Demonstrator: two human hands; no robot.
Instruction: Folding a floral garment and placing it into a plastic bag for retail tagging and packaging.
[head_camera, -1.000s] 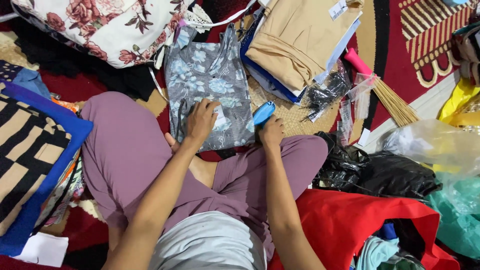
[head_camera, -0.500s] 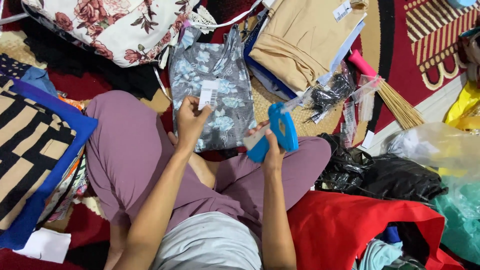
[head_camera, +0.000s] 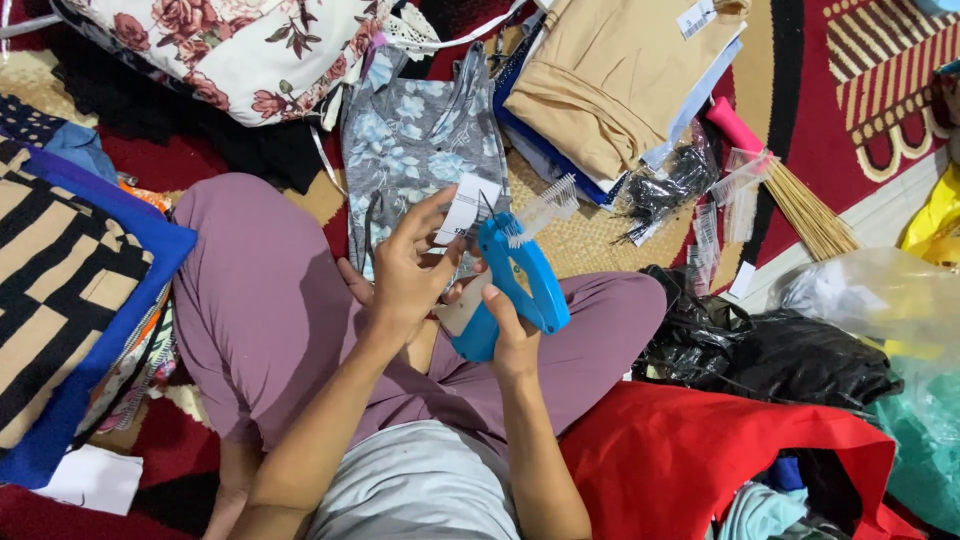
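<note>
white paper tag (head_camera: 463, 208) sits at the needle end of the blue tagging gun (head_camera: 510, 285), pinched by the thumb and fingertips of the left hand (head_camera: 405, 275); tag is above and just right of that hand, touching the gun's tip as far as can be told. strip of clear plastic fasteners (head_camera: 545, 205) stands up from the top of the gun, above the right hand (head_camera: 505, 335)

right hand is wrapped round the gun's grip from below, fingers closed on it; left hand is narrowed to a pinch on the tag, other fingers spread loosely

judgement: step in hand looks like threading the tag onto the needle. to do it well: keep the gun steady in the right hand, line the tag's hole with the needle rather than pushing through the paper, keep left fingertips to the side of the point, leave the trigger alone until tag is seated

grey floral garment (head_camera: 420, 150) lies flat on the floor just beyond both hands, above the mauve trousers (head_camera: 260, 300). further out: beige folded cloth (head_camera: 610, 80) beyond the right hand, pink-handled broom (head_camera: 780, 185) further right, red cloth (head_camera: 700, 450) near the right forearm, striped blue-edged cloth (head_camera: 60, 290) far left of the left hand
</note>
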